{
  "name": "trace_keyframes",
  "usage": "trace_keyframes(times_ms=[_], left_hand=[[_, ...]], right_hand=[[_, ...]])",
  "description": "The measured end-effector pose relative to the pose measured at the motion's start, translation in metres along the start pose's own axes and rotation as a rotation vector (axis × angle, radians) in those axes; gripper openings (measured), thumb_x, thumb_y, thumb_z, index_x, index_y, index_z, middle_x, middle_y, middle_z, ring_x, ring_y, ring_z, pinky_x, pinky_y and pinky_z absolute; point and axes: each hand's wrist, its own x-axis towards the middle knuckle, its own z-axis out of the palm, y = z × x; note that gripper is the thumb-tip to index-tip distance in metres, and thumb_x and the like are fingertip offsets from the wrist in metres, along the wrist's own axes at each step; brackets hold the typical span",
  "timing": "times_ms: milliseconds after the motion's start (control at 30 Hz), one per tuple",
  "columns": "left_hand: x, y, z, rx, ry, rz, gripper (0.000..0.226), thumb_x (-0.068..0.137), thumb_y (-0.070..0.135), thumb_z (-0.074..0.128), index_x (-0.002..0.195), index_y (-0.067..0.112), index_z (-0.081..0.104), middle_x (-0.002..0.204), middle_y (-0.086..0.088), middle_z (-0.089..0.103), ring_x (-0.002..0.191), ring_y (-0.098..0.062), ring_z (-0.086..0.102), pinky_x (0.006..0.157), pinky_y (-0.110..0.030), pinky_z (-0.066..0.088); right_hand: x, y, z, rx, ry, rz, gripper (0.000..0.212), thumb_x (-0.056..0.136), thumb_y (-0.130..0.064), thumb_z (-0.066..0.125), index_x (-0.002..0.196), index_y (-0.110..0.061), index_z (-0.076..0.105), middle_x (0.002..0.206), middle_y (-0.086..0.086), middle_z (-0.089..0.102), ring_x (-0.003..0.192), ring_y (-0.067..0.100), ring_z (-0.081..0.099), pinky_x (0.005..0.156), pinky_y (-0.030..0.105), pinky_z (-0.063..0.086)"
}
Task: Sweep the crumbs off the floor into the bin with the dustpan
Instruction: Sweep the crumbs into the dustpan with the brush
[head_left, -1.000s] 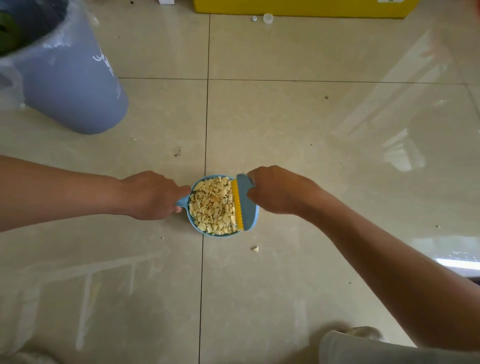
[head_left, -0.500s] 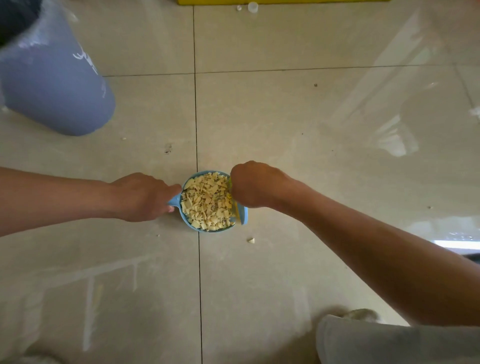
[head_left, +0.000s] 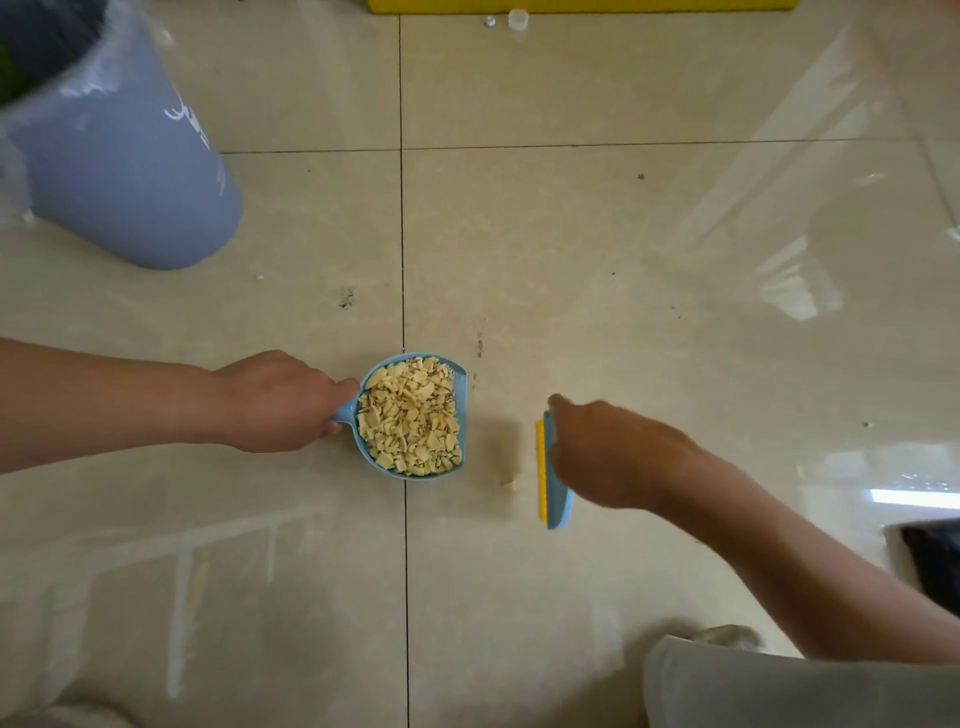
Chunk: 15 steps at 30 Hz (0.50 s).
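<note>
- left hand (head_left: 280, 402): fingers wrapped round the handle of the dustpan (head_left: 365, 453), which sits on the floor (head_left: 571, 234) with its open edge facing right.
- crumbs (head_left: 408, 421): heaped in the pan, close to the rim.
- right hand (head_left: 608, 452): grips the brush (head_left: 542, 467) from above. its long axis runs near to far, roughly parallel with the pan's open edge and apart from it.
- stray crumb (head_left: 510, 484): on the floor between brush and pan, just left of the bristles, toward their near end. a leftward stroke should carry it in.
- bin (head_left: 130, 156): far left, beyond the left hand, which is the nearer one for tipping.
</note>
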Motion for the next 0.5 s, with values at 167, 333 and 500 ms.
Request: trace_keyframes(times_ms=[167, 333, 500], left_hand=[[0.001, 0.008, -0.004, 0.012, -0.001, 0.054, 0.032, 0.099, 0.046, 0.041, 0.123, 0.024, 0.04, 0.103, 0.003, 0.068, 0.089, -0.023, 0.066, 0.068, -0.032, 0.041], [0.0, 0.015, -0.01, 0.002, -0.028, 0.034, 0.032, 0.099, 0.047, 0.041, 0.123, 0.025, 0.04, 0.107, 0.004, 0.067, 0.094, -0.025, 0.066, 0.075, -0.034, 0.046], [0.001, 0.019, -0.007, 0.022, -0.077, 0.006, 0.042, 0.1, 0.05, 0.035, 0.134, 0.024, 0.034, 0.113, 0.002, 0.065, 0.1, -0.024, 0.065, 0.081, -0.034, 0.047]], right_hand=[[0.007, -0.025, 0.028, 0.007, 0.022, -0.082, 0.06, 0.096, -0.016, 0.041, 0.15, -0.003, 0.018, 0.092, 0.009, 0.055, 0.081, 0.028, 0.05, 0.065, 0.034, 0.038], [0.017, -0.045, 0.027, 0.027, 0.176, -0.173, 0.062, 0.094, -0.013, 0.045, 0.15, -0.002, 0.019, 0.099, 0.015, 0.062, 0.078, 0.032, 0.052, 0.058, 0.033, 0.036], [0.018, -0.036, 0.01, 0.11, 0.289, -0.233, 0.05, 0.095, -0.014, 0.041, 0.143, -0.006, 0.029, 0.088, 0.015, 0.06, 0.069, 0.032, 0.049, 0.057, 0.035, 0.035]])
